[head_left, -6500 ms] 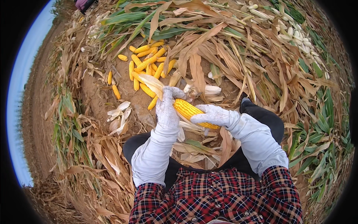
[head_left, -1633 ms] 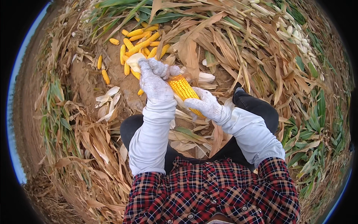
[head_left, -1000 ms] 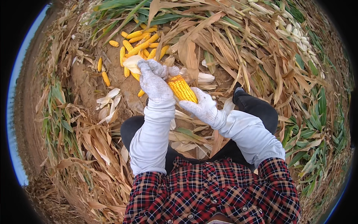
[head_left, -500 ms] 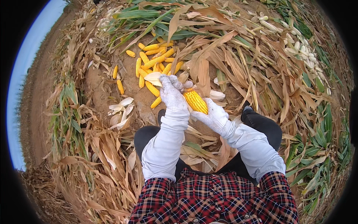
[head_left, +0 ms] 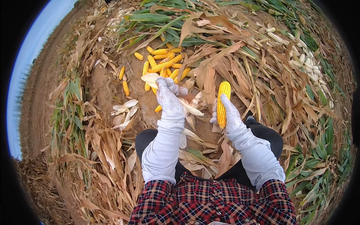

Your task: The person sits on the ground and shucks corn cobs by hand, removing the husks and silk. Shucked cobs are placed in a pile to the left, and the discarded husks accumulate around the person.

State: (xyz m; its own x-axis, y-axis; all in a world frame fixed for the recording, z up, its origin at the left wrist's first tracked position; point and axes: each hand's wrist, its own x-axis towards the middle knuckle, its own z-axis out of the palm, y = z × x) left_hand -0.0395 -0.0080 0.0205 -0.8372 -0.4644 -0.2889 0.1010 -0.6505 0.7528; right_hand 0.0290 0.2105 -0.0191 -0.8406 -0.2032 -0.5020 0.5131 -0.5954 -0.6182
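Note:
In my right hand point(head_left: 231, 114), gloved in white, a husked yellow ear of corn point(head_left: 223, 103) stands nearly upright, its thumb laid along the kernels. My left hand point(head_left: 170, 93), also gloved, is closed around a pale corn husk point(head_left: 150, 79); one end pokes out beyond the thumb and another strip sticks out on the right. The two hands are apart. Just past my left hand lies a heap of bare yellow corn ears point(head_left: 163, 66), some of them partly hidden by that hand.
Loose husks point(head_left: 126, 112) lie on the soil to the left. Dry stalks and leaves point(head_left: 221, 60) spread across the far middle and right. A row of pale, husk-covered ears point(head_left: 309, 63) stretches along the far right. Two single yellow ears point(head_left: 123, 80) rest left of the heap.
The hands have separated. My right hand has carried the ear of corn to the right and turned it upright, while my left hand keeps the husk pulled away from it.

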